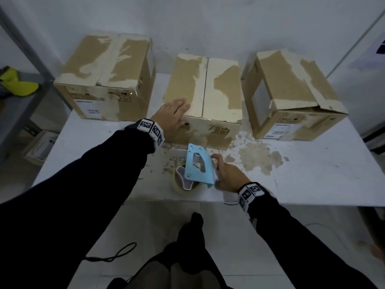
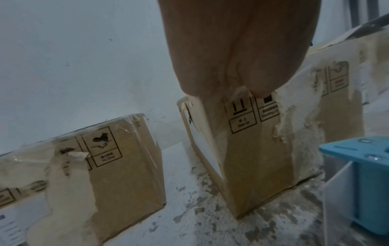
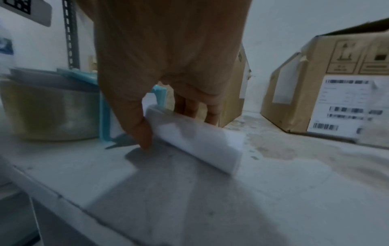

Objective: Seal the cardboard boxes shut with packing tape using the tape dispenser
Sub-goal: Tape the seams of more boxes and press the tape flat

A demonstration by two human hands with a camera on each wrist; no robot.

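Note:
Three cardboard boxes stand on the white table [image 1: 312, 180]: a left box [image 1: 104, 76], a middle box [image 1: 206, 94] with its flaps closed, and a right box [image 1: 291, 94] whose near flap edge is lifted. My left hand [image 1: 173, 115] lies flat with straight fingers on the middle box's near left corner [image 2: 248, 136]. The blue tape dispenser [image 1: 198, 165] with its tape roll [image 1: 185, 184] lies on the table in front of that box. My right hand [image 1: 227, 174] curls its fingers round the dispenser's white handle [image 3: 195, 138], thumb tip on the table.
Torn paper scraps and brown patches [image 1: 258, 159] litter the table right of the dispenser. A metal shelf [image 1: 23, 94] with a yellow object [image 1: 16, 82] stands at the left. The table's near edge [image 1: 291, 202] runs just behind my right wrist.

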